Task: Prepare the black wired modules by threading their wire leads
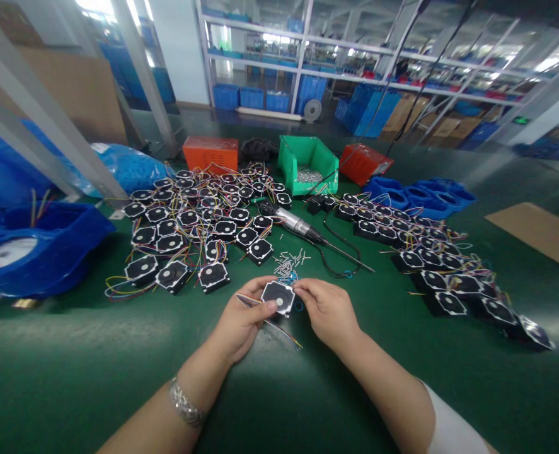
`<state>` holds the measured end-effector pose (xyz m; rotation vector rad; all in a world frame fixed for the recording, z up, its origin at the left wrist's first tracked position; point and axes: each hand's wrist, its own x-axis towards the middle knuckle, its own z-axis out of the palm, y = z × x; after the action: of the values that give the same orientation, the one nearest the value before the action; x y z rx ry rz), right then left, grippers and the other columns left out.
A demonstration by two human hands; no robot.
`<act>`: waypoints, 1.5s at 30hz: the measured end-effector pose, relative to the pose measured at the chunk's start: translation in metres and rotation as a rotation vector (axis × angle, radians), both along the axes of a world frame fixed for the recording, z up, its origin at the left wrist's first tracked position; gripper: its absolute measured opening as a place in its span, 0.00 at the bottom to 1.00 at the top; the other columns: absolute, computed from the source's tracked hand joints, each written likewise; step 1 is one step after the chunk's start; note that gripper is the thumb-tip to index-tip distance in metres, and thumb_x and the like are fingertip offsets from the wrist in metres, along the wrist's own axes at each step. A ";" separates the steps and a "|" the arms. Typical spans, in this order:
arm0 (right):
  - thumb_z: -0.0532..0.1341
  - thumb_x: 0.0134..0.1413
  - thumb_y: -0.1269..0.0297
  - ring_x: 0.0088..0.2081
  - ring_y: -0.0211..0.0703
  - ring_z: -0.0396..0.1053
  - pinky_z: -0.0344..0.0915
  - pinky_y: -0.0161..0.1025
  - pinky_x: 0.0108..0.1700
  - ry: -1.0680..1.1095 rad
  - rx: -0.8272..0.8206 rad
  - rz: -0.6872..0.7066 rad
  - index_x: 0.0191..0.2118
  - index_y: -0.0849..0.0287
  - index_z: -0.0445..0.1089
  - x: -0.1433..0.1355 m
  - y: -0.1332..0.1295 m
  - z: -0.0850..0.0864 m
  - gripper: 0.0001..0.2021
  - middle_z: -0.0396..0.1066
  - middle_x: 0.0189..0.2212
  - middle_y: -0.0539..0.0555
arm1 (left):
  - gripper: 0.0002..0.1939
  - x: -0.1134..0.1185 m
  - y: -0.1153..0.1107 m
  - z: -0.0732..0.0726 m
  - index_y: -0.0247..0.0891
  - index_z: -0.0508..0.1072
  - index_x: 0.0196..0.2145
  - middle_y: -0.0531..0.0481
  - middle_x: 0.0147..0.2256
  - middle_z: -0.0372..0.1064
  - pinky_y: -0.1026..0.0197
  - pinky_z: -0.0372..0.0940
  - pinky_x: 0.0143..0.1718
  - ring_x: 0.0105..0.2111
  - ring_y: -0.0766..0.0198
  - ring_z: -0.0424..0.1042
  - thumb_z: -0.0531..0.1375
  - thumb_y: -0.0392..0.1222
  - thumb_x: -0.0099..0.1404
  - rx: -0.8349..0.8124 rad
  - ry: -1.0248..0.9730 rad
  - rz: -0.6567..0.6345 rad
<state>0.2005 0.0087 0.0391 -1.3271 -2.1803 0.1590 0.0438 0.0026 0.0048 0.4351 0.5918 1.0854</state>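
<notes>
A square black-and-silver motor [279, 297] with coloured wires is held in my left hand [244, 320], its thumb on the motor's face. At the motor's upper right corner my right hand [329, 309] has its thumb and fingertips pinched together; whatever lies between them is too small to make out. Just beyond the motor, loose screws [286, 265] lie in a small pile on the green table [288, 403]. An electric screwdriver [298, 225] with a long bit lies past the screws, its bit pointing right.
Many wired motors [169, 243] spread over the left, and rows of more motors [430, 257] run along the right. Behind stand a green bin [307, 161] of small metal parts, two orange boxes [212, 153] and blue plastic parts [416, 197]. A blue container [38, 252] sits far left.
</notes>
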 end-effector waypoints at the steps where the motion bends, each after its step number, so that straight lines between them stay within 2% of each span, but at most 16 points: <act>1: 0.52 0.57 0.71 0.29 0.39 0.66 0.61 0.34 0.33 -0.026 0.018 0.008 0.31 0.63 0.68 -0.001 0.000 -0.001 0.09 0.68 0.27 0.51 | 0.20 0.000 0.000 0.000 0.35 0.69 0.37 0.50 0.31 0.70 0.68 0.62 0.33 0.30 0.69 0.68 0.65 0.31 0.44 -0.005 -0.002 0.001; 7: 0.48 0.58 0.73 0.38 0.39 0.66 0.62 0.34 0.43 0.007 0.072 0.107 0.40 0.67 0.68 -0.009 -0.003 -0.004 0.13 0.68 0.36 0.56 | 0.18 -0.002 0.003 -0.002 0.35 0.69 0.38 0.50 0.32 0.69 0.67 0.62 0.33 0.30 0.68 0.68 0.63 0.30 0.46 -0.071 -0.056 0.052; 9: 0.49 0.57 0.74 0.41 0.39 0.65 0.62 0.34 0.46 0.009 0.049 0.084 0.42 0.67 0.67 -0.006 0.001 -0.004 0.12 0.67 0.39 0.55 | 0.18 -0.004 0.005 -0.003 0.36 0.68 0.38 0.50 0.32 0.69 0.66 0.63 0.33 0.31 0.68 0.68 0.62 0.30 0.47 -0.084 -0.081 0.081; 11: 0.52 0.54 0.75 0.43 0.39 0.64 0.61 0.35 0.48 -0.021 0.019 -0.002 0.44 0.67 0.66 0.003 0.011 -0.004 0.12 0.66 0.41 0.55 | 0.18 -0.006 0.007 -0.004 0.36 0.68 0.38 0.50 0.33 0.69 0.65 0.63 0.34 0.31 0.67 0.68 0.62 0.30 0.47 -0.081 -0.101 0.106; 13: 0.56 0.49 0.78 0.44 0.41 0.62 0.60 0.36 0.50 -0.115 -0.013 -0.086 0.44 0.66 0.66 0.014 0.027 -0.003 0.14 0.65 0.42 0.55 | 0.18 -0.007 0.008 -0.005 0.36 0.68 0.39 0.50 0.33 0.69 0.64 0.63 0.36 0.32 0.66 0.68 0.62 0.30 0.48 -0.076 -0.110 0.115; 15: 0.59 0.45 0.80 0.46 0.42 0.61 0.58 0.37 0.52 -0.272 -0.065 -0.103 0.44 0.66 0.66 0.025 0.047 -0.002 0.17 0.63 0.44 0.55 | 0.19 -0.008 0.009 -0.006 0.36 0.67 0.40 0.50 0.34 0.69 0.63 0.63 0.36 0.33 0.66 0.68 0.61 0.30 0.48 -0.075 -0.109 0.106; 19: 0.63 0.42 0.78 0.46 0.45 0.59 0.58 0.38 0.51 -0.616 -0.178 0.022 0.46 0.63 0.66 0.035 0.085 0.001 0.21 0.61 0.45 0.56 | 0.20 -0.008 0.009 -0.005 0.36 0.65 0.42 0.49 0.35 0.68 0.63 0.63 0.36 0.33 0.66 0.68 0.61 0.31 0.49 -0.066 -0.096 0.076; 21: 0.61 0.43 0.77 0.43 0.44 0.60 0.60 0.37 0.47 -0.725 -0.219 0.086 0.43 0.62 0.68 0.031 0.098 0.004 0.18 0.62 0.41 0.55 | 0.20 -0.008 0.009 -0.005 0.36 0.64 0.42 0.49 0.34 0.68 0.62 0.63 0.36 0.33 0.66 0.68 0.61 0.31 0.49 -0.070 -0.083 0.072; 24: 0.57 0.45 0.80 0.38 0.43 0.62 0.61 0.34 0.42 -0.796 -0.243 0.155 0.33 0.63 0.71 0.021 0.107 0.007 0.10 0.64 0.33 0.55 | 0.18 -0.008 0.009 -0.004 0.34 0.63 0.38 0.50 0.32 0.68 0.62 0.64 0.34 0.31 0.66 0.68 0.62 0.32 0.48 -0.094 -0.056 0.083; 28: 0.53 0.46 0.82 0.35 0.42 0.63 0.61 0.34 0.38 -0.857 -0.246 0.220 0.28 0.65 0.69 0.007 0.109 0.008 0.09 0.64 0.30 0.57 | 0.16 -0.008 0.010 -0.003 0.34 0.62 0.35 0.50 0.30 0.68 0.62 0.64 0.33 0.30 0.67 0.68 0.62 0.32 0.48 -0.089 -0.046 0.067; 32: 0.54 0.44 0.82 0.33 0.44 0.65 0.62 0.35 0.35 -0.889 -0.276 0.213 0.26 0.65 0.68 0.003 0.108 0.008 0.09 0.66 0.28 0.57 | 0.17 -0.009 0.009 -0.002 0.34 0.63 0.36 0.50 0.29 0.67 0.63 0.64 0.31 0.28 0.67 0.68 0.62 0.33 0.49 -0.085 -0.026 0.041; 38: 0.54 0.39 0.84 0.30 0.49 0.67 0.63 0.37 0.33 -0.852 -0.323 0.049 0.24 0.68 0.68 -0.003 0.101 0.004 0.08 0.67 0.24 0.62 | 0.17 -0.010 0.009 -0.003 0.33 0.63 0.37 0.49 0.29 0.68 0.62 0.64 0.30 0.28 0.66 0.68 0.63 0.35 0.48 -0.082 -0.023 0.009; 41: 0.54 0.39 0.84 0.33 0.50 0.67 0.63 0.38 0.35 -0.732 -0.318 -0.026 0.25 0.68 0.67 -0.002 0.094 0.003 0.09 0.67 0.27 0.63 | 0.18 -0.010 0.009 -0.002 0.34 0.63 0.36 0.50 0.28 0.68 0.61 0.64 0.29 0.27 0.66 0.68 0.63 0.34 0.47 -0.098 -0.017 0.009; 45: 0.54 0.42 0.80 0.32 0.45 0.66 0.63 0.37 0.35 -0.463 -0.337 -0.152 0.25 0.66 0.64 0.008 0.081 0.004 0.05 0.67 0.27 0.58 | 0.17 -0.010 0.008 -0.002 0.34 0.64 0.34 0.51 0.26 0.68 0.63 0.63 0.28 0.25 0.67 0.67 0.64 0.34 0.45 -0.104 -0.016 0.000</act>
<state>0.2089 0.0893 0.0426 -1.8650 -2.4941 0.1791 0.0339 0.0109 0.0026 0.3356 0.6307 1.0527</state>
